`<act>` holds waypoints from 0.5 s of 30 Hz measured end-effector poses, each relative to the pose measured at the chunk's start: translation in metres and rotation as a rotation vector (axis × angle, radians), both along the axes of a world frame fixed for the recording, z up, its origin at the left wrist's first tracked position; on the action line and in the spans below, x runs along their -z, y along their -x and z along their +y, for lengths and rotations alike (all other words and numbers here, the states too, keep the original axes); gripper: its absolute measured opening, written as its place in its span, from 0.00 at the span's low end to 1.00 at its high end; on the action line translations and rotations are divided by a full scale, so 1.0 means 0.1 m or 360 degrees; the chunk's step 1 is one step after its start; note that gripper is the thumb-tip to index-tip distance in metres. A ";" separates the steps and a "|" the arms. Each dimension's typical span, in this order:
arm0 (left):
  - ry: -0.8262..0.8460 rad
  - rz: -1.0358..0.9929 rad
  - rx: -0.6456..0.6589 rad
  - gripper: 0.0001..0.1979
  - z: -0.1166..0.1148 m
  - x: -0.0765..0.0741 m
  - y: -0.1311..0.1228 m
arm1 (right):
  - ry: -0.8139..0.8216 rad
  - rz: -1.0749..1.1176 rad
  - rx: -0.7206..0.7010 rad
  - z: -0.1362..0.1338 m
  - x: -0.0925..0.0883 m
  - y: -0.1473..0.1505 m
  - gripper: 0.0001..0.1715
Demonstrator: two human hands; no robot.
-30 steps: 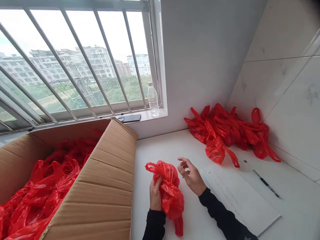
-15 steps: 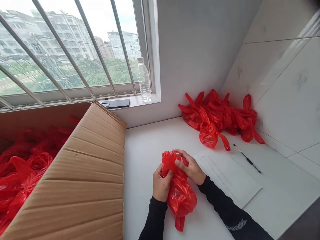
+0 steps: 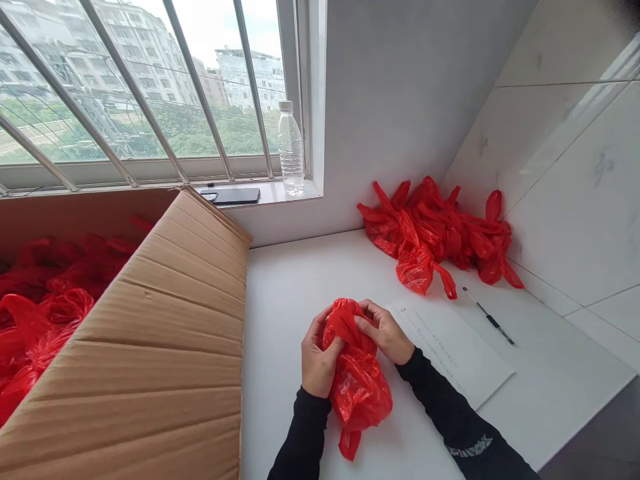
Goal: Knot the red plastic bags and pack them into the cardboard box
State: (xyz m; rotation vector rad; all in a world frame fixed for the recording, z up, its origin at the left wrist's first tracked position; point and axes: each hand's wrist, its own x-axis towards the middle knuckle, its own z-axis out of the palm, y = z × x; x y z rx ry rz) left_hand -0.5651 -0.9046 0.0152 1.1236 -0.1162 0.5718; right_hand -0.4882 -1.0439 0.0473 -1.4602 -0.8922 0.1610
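A crumpled red plastic bag (image 3: 361,387) is held between both hands above the white tabletop (image 3: 285,313). My left hand (image 3: 319,357) grips its left side near the top, thumb pressed into the folds. On the upper right, my right hand (image 3: 387,330) has its thumb on the front and its fingers curled behind the plastic. One looped handle hangs from the bag's lower end. Whatever the bag contains is hidden by the red film. Just right of my right hand lies a sheet of paper (image 3: 455,353) with handwritten lines.
A cardboard box (image 3: 165,333) full of red bags (image 3: 45,333) stands at left. More red bags (image 3: 435,233) are heaped against the wall. A pen (image 3: 489,316) lies beyond the paper. On the sill are a phone (image 3: 235,196) and a clear bottle (image 3: 291,150).
The fingers of both hands have closed further around the top of the red bag, my left hand's reaching higher behind it. The view has shifted slightly.
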 end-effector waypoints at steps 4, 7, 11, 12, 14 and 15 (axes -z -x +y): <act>-0.0163 0.0051 0.0057 0.25 -0.01 -0.01 -0.01 | -0.0091 -0.0024 0.0024 0.00 -0.02 0.02 0.16; -0.0220 0.0116 0.0089 0.17 -0.02 0.03 -0.03 | -0.0118 0.0034 0.0020 0.00 -0.02 0.03 0.18; -0.0083 0.0139 0.0009 0.16 -0.01 0.10 -0.06 | -0.0012 0.0007 0.0004 -0.01 -0.04 0.03 0.21; -0.0056 0.0142 0.0000 0.17 0.00 0.11 -0.06 | 0.0028 -0.0017 -0.0021 -0.01 -0.05 0.03 0.21; -0.0036 0.0140 -0.0002 0.19 0.01 0.12 -0.07 | 0.0082 -0.0073 -0.0040 -0.02 -0.05 0.03 0.19; -0.0045 0.0135 0.0005 0.19 0.01 0.11 -0.07 | 0.0081 -0.0096 -0.0020 -0.02 -0.05 0.02 0.18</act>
